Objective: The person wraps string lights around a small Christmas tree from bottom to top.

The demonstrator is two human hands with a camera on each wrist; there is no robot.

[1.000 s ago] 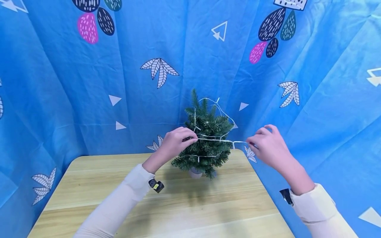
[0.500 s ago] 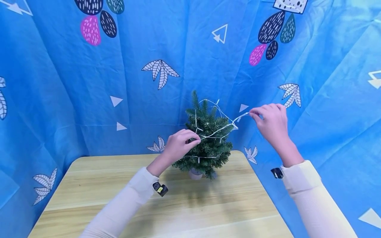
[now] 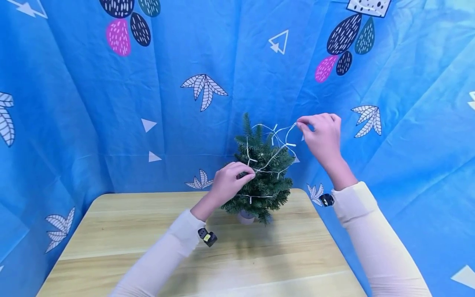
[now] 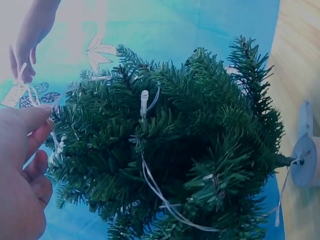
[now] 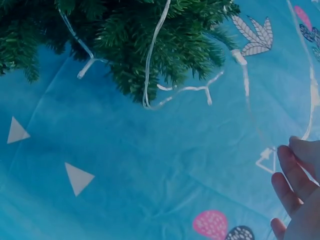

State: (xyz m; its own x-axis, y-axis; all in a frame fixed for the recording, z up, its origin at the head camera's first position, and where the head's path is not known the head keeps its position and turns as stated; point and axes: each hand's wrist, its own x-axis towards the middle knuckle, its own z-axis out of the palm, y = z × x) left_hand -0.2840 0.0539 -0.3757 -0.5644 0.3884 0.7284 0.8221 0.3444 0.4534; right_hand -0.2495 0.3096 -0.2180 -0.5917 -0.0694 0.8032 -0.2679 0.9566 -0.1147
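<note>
A small artificial Christmas tree (image 3: pixel 269 192) stands in a pale pot (image 3: pixel 245 218), wound with white string lights (image 3: pixel 287 144). At the tree's front, my left hand (image 3: pixel 231 181) pinches the wire between thumb and forefinger. My right hand (image 3: pixel 322 134) pinches another stretch of it, raised to the right of the treetop. Between the hands the wire bends in a slack curve. In the left wrist view a clear bulb (image 4: pixel 144 102) pokes out of the branches. In the right wrist view, wire (image 5: pixel 150 65) hangs in a loop below the needles, and my right fingertips (image 5: pixel 284 152) hold the strand.
The tree is near the back edge of a light wooden table (image 3: pixel 148 231). Behind it and along both sides hangs a blue patterned curtain (image 3: pixel 208 136). A lower strand of lights (image 3: pixel 259 196) crosses the tree's front.
My right hand has risen and come in leftward toward the treetop. The wire between my hands went from straight and level to a slack upward curve. My left hand has stayed nearly in place.
</note>
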